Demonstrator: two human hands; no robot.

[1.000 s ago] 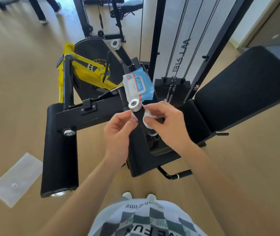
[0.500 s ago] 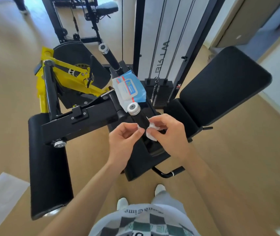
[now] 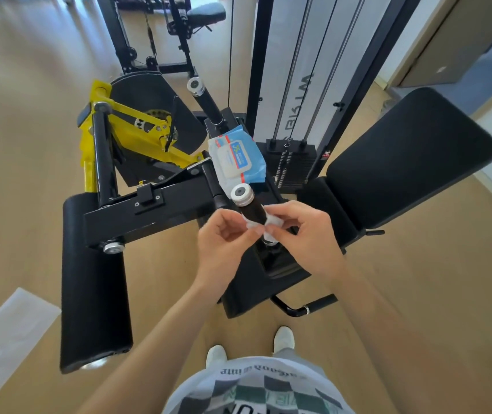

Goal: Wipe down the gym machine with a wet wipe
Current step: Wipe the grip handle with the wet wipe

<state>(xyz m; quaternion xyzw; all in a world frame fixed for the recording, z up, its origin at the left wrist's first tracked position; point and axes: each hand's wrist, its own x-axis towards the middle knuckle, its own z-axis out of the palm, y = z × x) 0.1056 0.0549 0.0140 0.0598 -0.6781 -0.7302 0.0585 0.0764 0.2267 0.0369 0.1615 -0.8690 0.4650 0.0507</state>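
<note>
**Wipe held around machine handle by two hands**

Both forearms are stretched forward over the gym machine [image 3: 161,204], wrists bent inward. One wet wipe [image 3: 271,224] is wrapped around the black handle [image 3: 253,209] below its silver cap. It is pinched by the left hand [image 3: 227,243] and right hand [image 3: 307,237], fingertips closed on it. One wipes pack [image 3: 235,156] is seen lying on the seat behind.

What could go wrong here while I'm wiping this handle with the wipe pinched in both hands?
1. The wipes pack lies loose on the machine just behind the handle; a nudge could knock it to the floor.
2. The wet wipe is bunched small between the left hand and right hand, so it may miss parts of the grip.
3. The handle's metal end cap sits above the wipe and could be skipped.
</note>
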